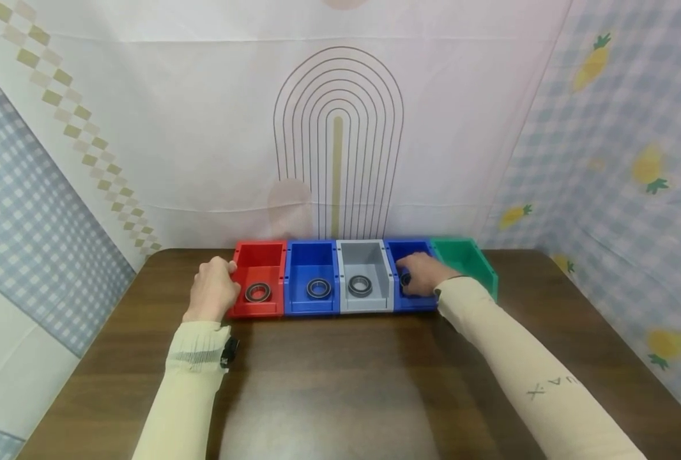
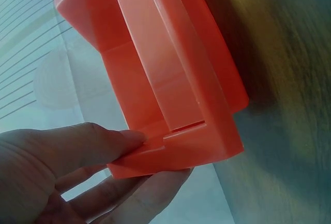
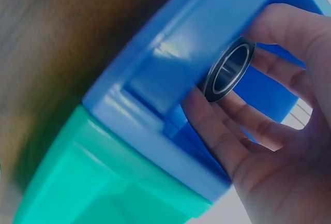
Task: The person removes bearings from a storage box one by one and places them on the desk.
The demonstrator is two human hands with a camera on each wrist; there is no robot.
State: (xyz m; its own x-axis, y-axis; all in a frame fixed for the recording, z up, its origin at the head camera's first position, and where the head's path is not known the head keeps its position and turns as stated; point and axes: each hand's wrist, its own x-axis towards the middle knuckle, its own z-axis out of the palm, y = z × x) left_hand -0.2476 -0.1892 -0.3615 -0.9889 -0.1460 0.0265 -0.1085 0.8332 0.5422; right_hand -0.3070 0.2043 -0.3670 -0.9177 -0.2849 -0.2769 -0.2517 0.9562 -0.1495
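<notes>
Fingers of the left hand [image 1: 213, 289] pinch the red bin [image 1: 260, 254] — those of the right hand [image 1: 424, 273] grip a bearing [image 3: 212, 79] in a blue bin [image 3: 176, 63].

Wood-grain surface [image 1: 329, 383]; on it, touching row: red bin [image 1: 260, 271], blue bin [image 1: 310, 271], grey bin [image 1: 365, 269], second blue bin [image 1: 414, 304], green bin [image 1: 466, 259].

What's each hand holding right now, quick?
Left hand: closed, pinching the side of the red bin.
Right hand: closed, holding a bearing in the blue bin beside the green bin.
</notes>
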